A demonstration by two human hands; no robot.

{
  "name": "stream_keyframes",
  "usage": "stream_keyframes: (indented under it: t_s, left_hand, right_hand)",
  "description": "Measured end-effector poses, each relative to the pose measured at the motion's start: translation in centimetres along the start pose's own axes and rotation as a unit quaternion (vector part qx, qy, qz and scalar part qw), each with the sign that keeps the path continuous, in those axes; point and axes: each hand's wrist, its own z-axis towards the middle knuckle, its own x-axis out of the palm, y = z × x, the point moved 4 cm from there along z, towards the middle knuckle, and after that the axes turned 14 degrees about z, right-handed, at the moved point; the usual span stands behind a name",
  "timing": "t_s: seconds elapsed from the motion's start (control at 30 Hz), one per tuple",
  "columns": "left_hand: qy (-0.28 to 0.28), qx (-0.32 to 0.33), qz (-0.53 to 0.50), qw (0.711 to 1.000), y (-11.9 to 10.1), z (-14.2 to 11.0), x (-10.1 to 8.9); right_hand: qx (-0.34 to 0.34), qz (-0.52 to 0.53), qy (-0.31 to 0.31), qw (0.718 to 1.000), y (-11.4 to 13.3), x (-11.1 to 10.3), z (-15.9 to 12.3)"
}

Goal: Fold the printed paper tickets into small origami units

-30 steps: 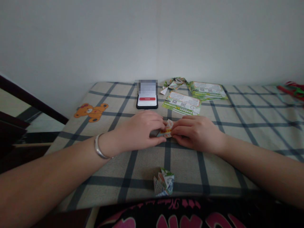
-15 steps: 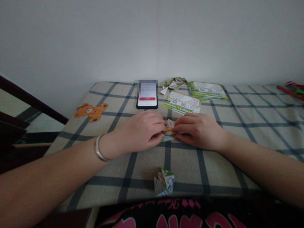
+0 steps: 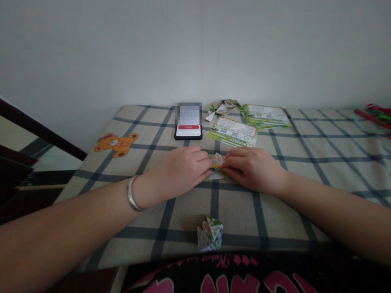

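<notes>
A small folded piece of printed paper (image 3: 217, 162) lies on the checked tablecloth, partly covered by fingers. My left hand (image 3: 185, 169) grips its left side, fingers closed together, a silver bangle on the wrist. From the other side my right hand (image 3: 252, 169) pinches the paper between thumb and fingers. Nearer to my body stands a folded paper shape (image 3: 210, 234) with pointed corners, touched by neither hand. Just beyond the hands are loose printed leaflets (image 3: 233, 132), green and white.
Behind the hands a phone (image 3: 188, 132) rests with its screen lit. More folded paper pieces (image 3: 224, 107) and a leaflet stack (image 3: 267, 116) sit near the wall. A bear picture (image 3: 116, 144) is at the left, a red and green item (image 3: 378, 116) at the far right.
The fingers of my left hand have shifted slightly on the paper, and its upright flap now shows wider between the hands. My right hand has barely moved.
</notes>
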Motion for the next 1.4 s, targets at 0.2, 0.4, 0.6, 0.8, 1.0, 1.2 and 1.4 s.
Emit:
stream_keyframes:
  t_s: [0.2,0.4,0.6,0.8,1.0,1.2,1.4]
  left_hand:
    - [0.011,-0.027,0.000,1.000,0.1,0.1,-0.2]
    - [0.056,-0.077,-0.045,0.994,0.3,0.2,0.1]
    - [0.102,-0.134,-0.089,0.982,0.7,0.2,0.8]
    - [0.121,-0.143,-0.102,0.977,0.8,0.3,0.8]
    - [0.122,-0.145,-0.081,0.979,0.6,0.2,0.7]
    - [0.120,-0.139,-0.064,0.981,0.6,0.4,0.6]
    - [0.117,-0.138,-0.055,0.982,0.6,0.5,0.4]
  right_hand:
    - [0.052,0.038,0.013,0.998,-0.3,0.2,0.4]
    - [0.075,0.047,0.022,0.996,-0.4,0.2,0.4]
    - [0.093,0.050,0.017,0.994,-0.7,0.5,0.5]
    - [0.120,0.065,0.007,0.991,-1.3,0.6,0.5]
    - [0.150,0.071,0.013,0.986,-1.6,0.7,0.6]
    - [0.159,0.068,0.019,0.985,-1.6,0.6,0.7]
    - [0.157,0.066,0.017,0.985,-1.7,0.6,0.8]
